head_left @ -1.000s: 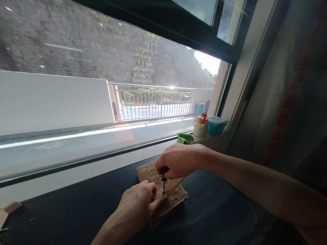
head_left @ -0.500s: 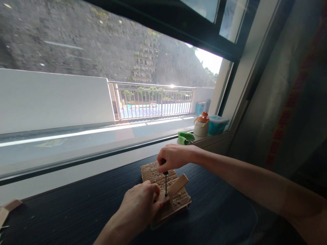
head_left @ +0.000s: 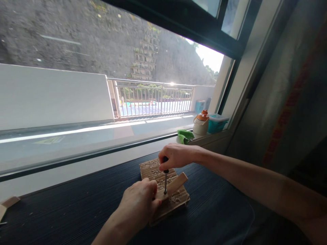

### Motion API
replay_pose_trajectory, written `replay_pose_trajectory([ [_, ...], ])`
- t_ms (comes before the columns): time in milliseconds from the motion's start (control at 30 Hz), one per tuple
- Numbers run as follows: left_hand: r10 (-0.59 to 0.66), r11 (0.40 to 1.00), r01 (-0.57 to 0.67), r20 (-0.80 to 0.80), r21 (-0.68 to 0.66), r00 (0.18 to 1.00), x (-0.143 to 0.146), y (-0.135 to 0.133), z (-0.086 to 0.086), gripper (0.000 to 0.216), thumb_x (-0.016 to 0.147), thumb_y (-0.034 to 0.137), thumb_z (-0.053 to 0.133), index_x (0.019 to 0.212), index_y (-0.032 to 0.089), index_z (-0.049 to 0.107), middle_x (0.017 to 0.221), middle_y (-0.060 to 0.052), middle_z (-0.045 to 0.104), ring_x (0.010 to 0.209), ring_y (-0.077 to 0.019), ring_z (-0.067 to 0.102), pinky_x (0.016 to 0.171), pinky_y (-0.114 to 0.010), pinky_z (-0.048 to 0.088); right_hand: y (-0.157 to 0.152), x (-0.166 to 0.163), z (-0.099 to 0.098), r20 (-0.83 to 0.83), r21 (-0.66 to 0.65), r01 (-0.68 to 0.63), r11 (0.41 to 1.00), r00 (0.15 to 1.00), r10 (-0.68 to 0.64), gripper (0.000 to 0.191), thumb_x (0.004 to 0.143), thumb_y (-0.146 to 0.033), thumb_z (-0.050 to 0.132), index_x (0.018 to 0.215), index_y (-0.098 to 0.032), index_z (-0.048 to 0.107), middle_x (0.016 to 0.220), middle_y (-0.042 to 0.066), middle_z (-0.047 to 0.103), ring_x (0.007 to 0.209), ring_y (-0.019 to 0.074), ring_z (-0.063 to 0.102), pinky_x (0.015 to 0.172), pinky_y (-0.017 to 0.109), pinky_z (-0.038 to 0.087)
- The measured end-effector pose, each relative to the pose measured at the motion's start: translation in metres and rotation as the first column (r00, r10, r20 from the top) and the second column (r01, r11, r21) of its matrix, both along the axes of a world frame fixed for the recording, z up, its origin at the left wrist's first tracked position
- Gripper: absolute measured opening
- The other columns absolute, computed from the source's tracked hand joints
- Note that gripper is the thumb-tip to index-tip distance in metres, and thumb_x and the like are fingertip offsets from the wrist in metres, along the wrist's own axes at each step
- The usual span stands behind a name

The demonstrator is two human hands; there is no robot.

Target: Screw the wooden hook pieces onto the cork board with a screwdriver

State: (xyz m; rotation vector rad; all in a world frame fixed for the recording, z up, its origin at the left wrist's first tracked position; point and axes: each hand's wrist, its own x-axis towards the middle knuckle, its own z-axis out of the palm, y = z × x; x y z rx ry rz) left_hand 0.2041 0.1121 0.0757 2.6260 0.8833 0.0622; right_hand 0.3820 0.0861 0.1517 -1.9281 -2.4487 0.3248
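My right hand (head_left: 171, 157) is wrapped round the dark handle of a screwdriver (head_left: 166, 180), which stands upright. Its tip meets a small dark screw head on a pale wooden strip (head_left: 177, 183). The near end of that strip is gripped by my left hand (head_left: 143, 197), whose fingers cover part of it. Beneath both lies a ridged piece of corrugated cardboard (head_left: 150, 169) with a torn surface and bits scattered over it.
The cardboard lies on a dark table (head_left: 84, 200). More pale wood pieces (head_left: 9, 202) sit at the far left edge. On the windowsill stand a green cloth (head_left: 185, 136), a bottle with an orange lid (head_left: 201, 125) and a teal box (head_left: 217, 124). A large window rises behind.
The view has shifted slightly. Both hands keep their holds on the screwdriver and the wooden strip; the right hand's fingers look turned a little round the handle.
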Motion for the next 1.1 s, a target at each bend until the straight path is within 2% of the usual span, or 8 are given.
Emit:
replay_pose_trajectory([
  [200,0.009,1.000,-0.008,-0.028,0.019,1.000,0.002,-0.001,0.002,0.011,0.072,0.033,0.056,0.074,0.023,0.061,0.085,-0.002,0.065,0.077,-0.0190,0.060,0.060,-0.025,0.035,-0.015,-0.023,0.004,0.108,0.135,-0.042,0.990,0.994,0.027,0.019,0.076,-0.031,0.056,0.072,-0.017,0.066,0.066,0.001,0.062,0.061,0.0107,0.049,0.056,0.024,0.028],
  [433,-0.010,0.999,0.011,-0.031,0.034,0.999,0.001,-0.002,0.003,0.015,0.073,0.036,0.056,0.073,0.021,0.059,0.084,-0.004,0.065,0.077,-0.0197,0.061,0.058,-0.024,0.035,-0.035,-0.050,0.013,0.265,0.131,-0.037,0.991,0.964,0.001,0.020,0.081,-0.020,0.049,0.074,-0.012,0.066,0.073,0.008,0.067,0.062,0.0133,0.056,0.053,0.026,0.028],
  [567,-0.008,1.000,0.009,-0.025,0.030,1.000,0.000,-0.001,0.002,0.014,0.072,0.035,0.056,0.074,0.022,0.060,0.083,-0.003,0.065,0.076,-0.0195,0.061,0.059,-0.025,0.036,-0.028,-0.042,0.010,0.264,0.140,0.029,0.990,0.962,-0.065,0.023,0.081,-0.028,0.050,0.076,-0.013,0.067,0.074,0.009,0.067,0.065,0.0151,0.058,0.055,0.025,0.030],
  [700,-0.006,1.000,0.006,-0.002,0.021,1.000,0.001,0.001,0.003,0.012,0.072,0.033,0.055,0.074,0.023,0.060,0.084,-0.002,0.065,0.076,-0.0188,0.061,0.060,-0.026,0.036,-0.013,-0.024,0.000,0.205,0.177,0.138,0.975,0.963,-0.173,0.030,0.079,-0.039,0.050,0.073,-0.016,0.068,0.067,0.006,0.065,0.065,0.0158,0.057,0.055,0.025,0.031],
  [767,-0.007,1.000,0.007,-0.002,0.020,1.000,0.001,0.001,0.004,0.012,0.071,0.033,0.054,0.074,0.023,0.060,0.084,-0.002,0.065,0.076,-0.0189,0.061,0.060,-0.026,0.036,-0.013,-0.017,-0.001,0.164,0.173,0.150,0.973,0.970,-0.179,0.033,0.079,-0.043,0.049,0.072,-0.016,0.068,0.065,0.005,0.064,0.063,0.0150,0.056,0.055,0.025,0.031],
  [933,-0.010,1.000,0.010,-0.022,0.009,1.000,0.001,-0.001,0.006,0.014,0.072,0.034,0.053,0.076,0.023,0.060,0.085,-0.003,0.065,0.076,-0.0194,0.061,0.061,-0.027,0.037,-0.046,-0.007,0.014,0.091,0.050,0.027,0.998,0.995,-0.032,0.022,0.081,-0.030,0.050,0.086,-0.021,0.069,0.080,0.002,0.067,0.073,0.0135,0.058,0.064,0.023,0.035],
  [1033,-0.012,1.000,0.012,-0.027,0.015,1.000,0.002,-0.002,0.007,0.014,0.072,0.034,0.052,0.077,0.023,0.059,0.086,-0.003,0.065,0.075,-0.0196,0.061,0.061,-0.028,0.038,-0.075,-0.006,0.017,0.110,0.073,0.047,0.996,0.992,-0.055,0.022,0.085,-0.029,0.047,0.087,-0.021,0.067,0.081,0.002,0.066,0.077,0.0146,0.059,0.066,0.025,0.036],
  [1100,-0.007,1.000,0.008,-0.030,0.020,1.000,0.003,-0.003,0.007,0.015,0.073,0.034,0.052,0.077,0.022,0.059,0.086,-0.004,0.065,0.074,-0.0196,0.061,0.061,-0.028,0.039,-0.089,-0.006,0.006,0.086,0.192,0.153,0.969,0.981,-0.172,0.024,0.088,-0.029,0.044,0.094,-0.022,0.066,0.082,0.003,0.064,0.077,0.0144,0.058,0.067,0.025,0.037],
])
